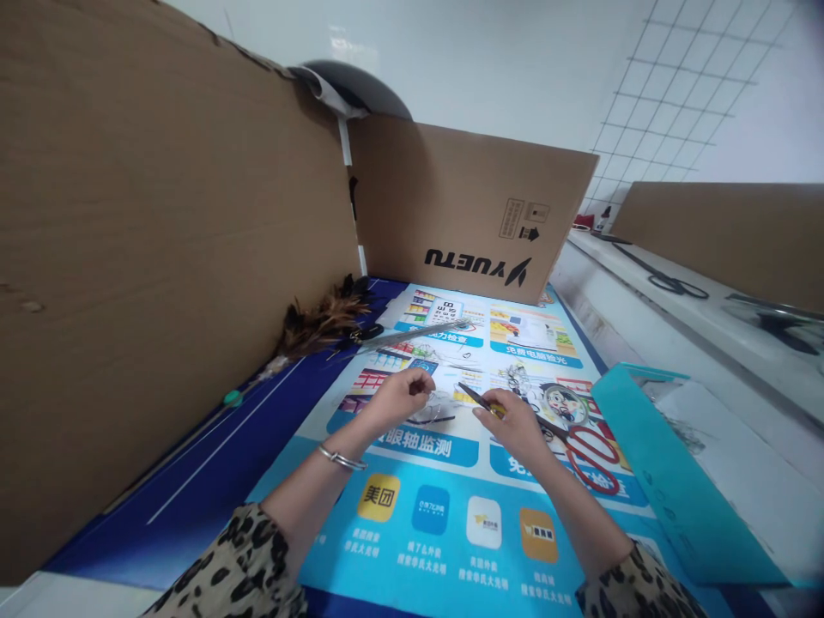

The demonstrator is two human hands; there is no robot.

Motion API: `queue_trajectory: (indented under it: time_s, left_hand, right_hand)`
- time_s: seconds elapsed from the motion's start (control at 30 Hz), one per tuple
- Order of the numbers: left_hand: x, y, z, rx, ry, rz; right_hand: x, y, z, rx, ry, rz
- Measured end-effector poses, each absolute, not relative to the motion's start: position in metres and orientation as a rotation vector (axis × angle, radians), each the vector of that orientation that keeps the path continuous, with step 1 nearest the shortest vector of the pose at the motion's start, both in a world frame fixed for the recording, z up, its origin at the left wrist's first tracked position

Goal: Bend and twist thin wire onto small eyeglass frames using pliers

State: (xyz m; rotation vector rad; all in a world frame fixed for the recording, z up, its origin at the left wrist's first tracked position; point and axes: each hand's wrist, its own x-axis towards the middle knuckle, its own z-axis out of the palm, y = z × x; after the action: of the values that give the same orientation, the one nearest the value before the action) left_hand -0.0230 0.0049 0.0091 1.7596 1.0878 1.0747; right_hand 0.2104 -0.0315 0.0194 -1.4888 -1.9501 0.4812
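Observation:
My left hand (412, 393) is pinched closed over the middle of the printed sheet. Thin, pale strands (438, 410) show beside its fingertips, but what the fingers hold is too small to make out. Closed around a dark, pointed, blade-like tool (473, 396), my right hand (508, 421) aims its tip toward the left hand. A bit of yellow shows on the tool at the fingers; its handle is mostly hidden. Red-handled scissors (592, 459) lie beside the right wrist, their blades partly behind it.
Brown feathers (328, 318) lie by the left cardboard wall (160, 257). A long metal strip (418, 333) and tangled wire-like bits (515, 378) rest on the printed sheet (348, 549). An open teal box (669, 498) stands right. Dark scissors (669, 279) lie on the white ledge.

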Motion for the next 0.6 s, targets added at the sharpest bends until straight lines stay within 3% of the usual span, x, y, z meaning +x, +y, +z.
queue_trajectory:
  time_s: [0.23,0.6]
  left_hand:
    - [-0.03,0.016,-0.003,1.745,1.099,1.036]
    - [-0.033,0.022,-0.008,1.793,1.155,0.985]
  right_hand:
    - [0.219,-0.029,0.014,-1.628,-2.28,-0.189]
    - [0.205,-0.021,0.03,-1.582,-2.53,-0.515]
